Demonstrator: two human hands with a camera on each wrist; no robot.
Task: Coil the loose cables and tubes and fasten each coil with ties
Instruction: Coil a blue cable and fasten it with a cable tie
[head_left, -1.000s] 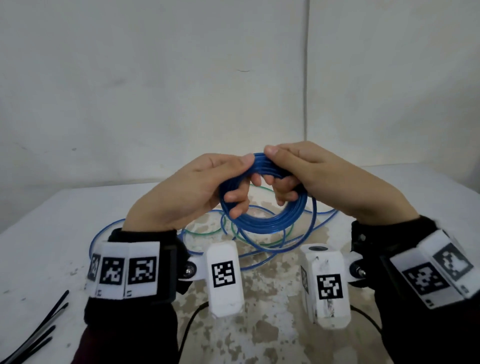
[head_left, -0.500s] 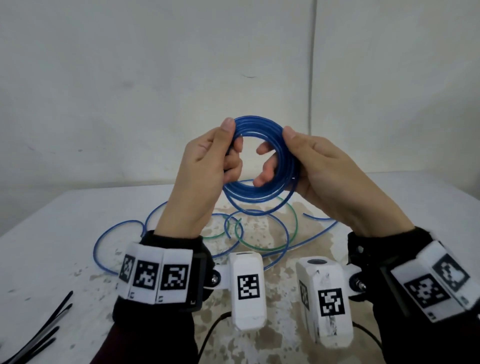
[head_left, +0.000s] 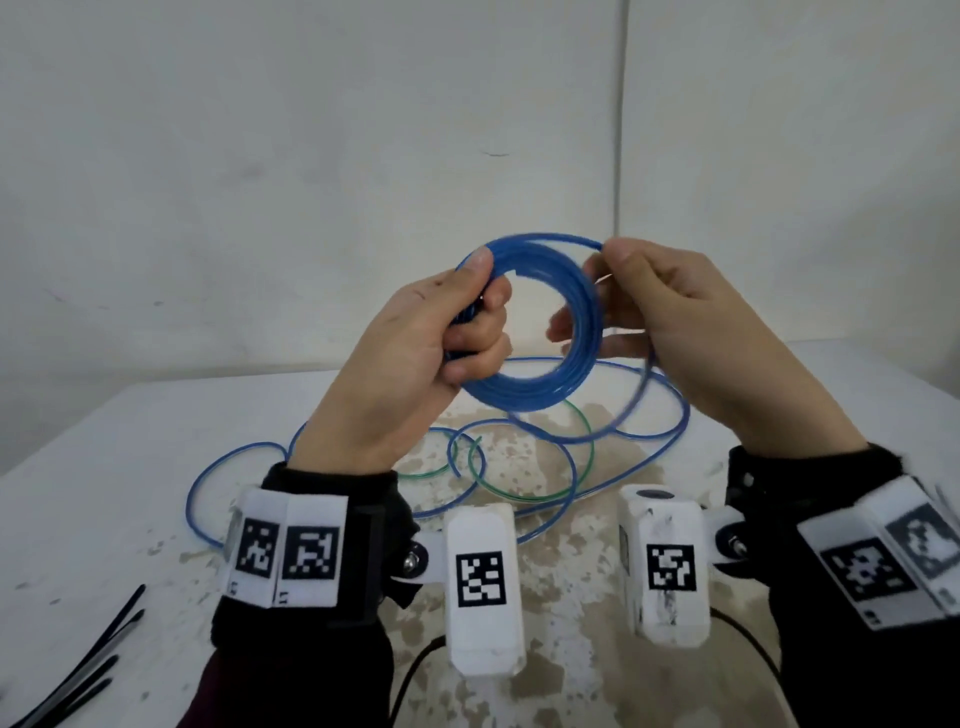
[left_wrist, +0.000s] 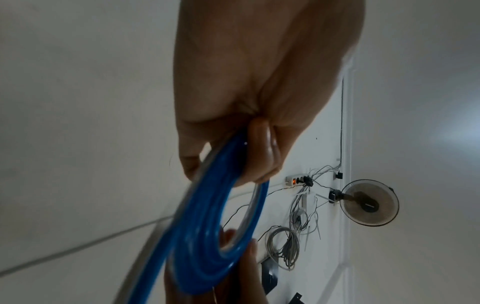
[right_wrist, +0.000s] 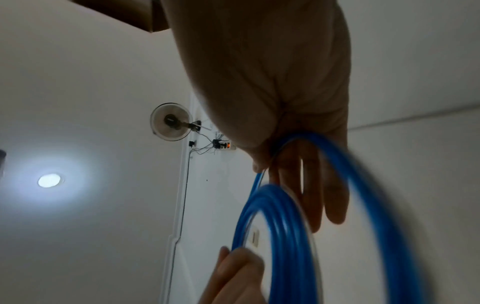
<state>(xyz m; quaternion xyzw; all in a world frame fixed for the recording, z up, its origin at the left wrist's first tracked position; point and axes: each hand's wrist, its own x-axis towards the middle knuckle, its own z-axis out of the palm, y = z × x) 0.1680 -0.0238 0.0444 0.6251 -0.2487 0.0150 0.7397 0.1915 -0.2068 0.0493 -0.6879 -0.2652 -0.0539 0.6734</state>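
Observation:
A coil of blue tube (head_left: 550, 332) is held up above the table. My left hand (head_left: 441, 332) grips the coil's left side, thumb on top, fingers curled through the ring; the same coil (left_wrist: 207, 230) shows in the left wrist view. My right hand (head_left: 649, 306) pinches a single strand of the tube (right_wrist: 369, 185) between thumb and forefinger at the coil's upper right, its other fingers straight behind the ring. That strand falls in a loose loop (head_left: 644, 395) to the rest of the blue tube (head_left: 332, 452) lying on the table. A thin green tube (head_left: 587, 436) lies among those loops.
Black cable ties (head_left: 83, 670) lie at the table's front left edge. The white table (head_left: 104, 467) is stained in the middle and ends at a plain wall behind. A wall fan (left_wrist: 369, 202) and hanging wires show in the wrist views.
Both hands lifted the coil from near the table. My right hand has let go of the coil's right side and now pinches one strand at the top, swinging a fresh loop round.

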